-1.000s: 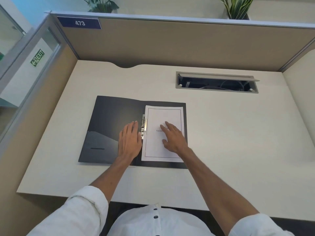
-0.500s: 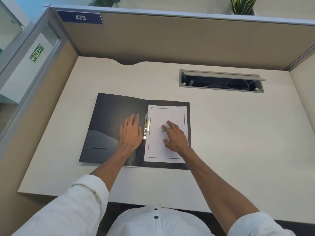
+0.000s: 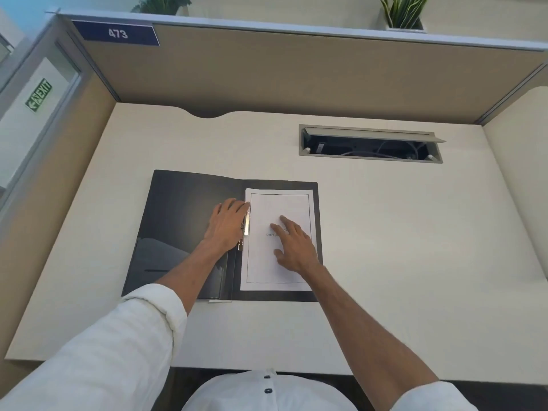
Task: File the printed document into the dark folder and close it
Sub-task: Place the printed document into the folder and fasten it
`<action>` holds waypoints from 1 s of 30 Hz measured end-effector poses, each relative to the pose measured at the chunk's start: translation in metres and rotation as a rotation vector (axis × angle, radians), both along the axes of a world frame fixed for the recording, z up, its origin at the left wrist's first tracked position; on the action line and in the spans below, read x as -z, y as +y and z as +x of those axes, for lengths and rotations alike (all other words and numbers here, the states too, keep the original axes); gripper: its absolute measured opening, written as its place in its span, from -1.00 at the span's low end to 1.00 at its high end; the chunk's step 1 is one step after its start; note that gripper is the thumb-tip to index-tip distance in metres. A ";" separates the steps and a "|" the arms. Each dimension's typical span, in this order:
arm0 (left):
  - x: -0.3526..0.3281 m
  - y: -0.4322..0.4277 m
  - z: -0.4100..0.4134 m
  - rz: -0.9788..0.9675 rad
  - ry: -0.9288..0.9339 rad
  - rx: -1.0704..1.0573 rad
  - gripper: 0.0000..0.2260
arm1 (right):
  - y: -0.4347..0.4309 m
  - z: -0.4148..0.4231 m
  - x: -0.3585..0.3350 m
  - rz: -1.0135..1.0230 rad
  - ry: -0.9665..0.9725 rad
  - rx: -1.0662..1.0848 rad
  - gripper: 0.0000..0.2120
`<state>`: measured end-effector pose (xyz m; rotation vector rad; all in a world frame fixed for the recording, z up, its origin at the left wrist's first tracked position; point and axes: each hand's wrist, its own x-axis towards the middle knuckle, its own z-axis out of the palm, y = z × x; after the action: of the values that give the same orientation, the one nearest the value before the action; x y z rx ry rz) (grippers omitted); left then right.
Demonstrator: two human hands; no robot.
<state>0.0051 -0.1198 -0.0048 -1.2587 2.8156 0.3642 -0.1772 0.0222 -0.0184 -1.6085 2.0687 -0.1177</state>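
Observation:
The dark folder lies spread flat on the desk, its left cover bare. On its right half rests the printed document, a white sheet with a thin black border. A metal clip runs along the spine at the sheet's left edge. My left hand lies flat beside the spine, fingers reaching the clip and the sheet's upper left corner. My right hand presses flat on the middle of the sheet, fingers apart. Neither hand grips anything.
A cable tray opening with a raised lid is set into the desk at the back right. Beige partition walls enclose the desk at back and sides. Two potted plants stand on top of the back partition.
My left hand has slid forward along the spine toward the top of the clip. The right hand stays pressed on the sheet. The view has shifted slightly.

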 end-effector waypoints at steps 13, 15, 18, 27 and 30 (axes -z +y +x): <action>-0.009 0.020 0.027 0.016 0.339 -0.133 -0.86 | 0.001 -0.001 0.003 -0.021 -0.010 -0.002 -0.29; -0.001 0.034 0.036 0.055 0.371 -0.135 -0.85 | 0.001 -0.001 0.004 -0.025 -0.010 -0.004 -0.30; 0.009 0.054 0.046 0.102 0.392 -0.146 -0.82 | 0.001 0.000 0.004 -0.024 -0.012 0.001 -0.30; 0.011 0.048 0.043 0.211 0.433 -0.312 -0.86 | 0.002 0.002 0.003 -0.013 -0.011 -0.001 -0.29; 0.022 0.039 0.045 0.344 0.298 -0.354 -0.45 | 0.003 0.002 0.004 -0.021 -0.018 0.004 -0.30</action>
<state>0.0499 -0.0805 -0.0267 -1.7295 2.5656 1.0796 -0.1754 0.0257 -0.0228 -1.6105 2.0635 -0.1545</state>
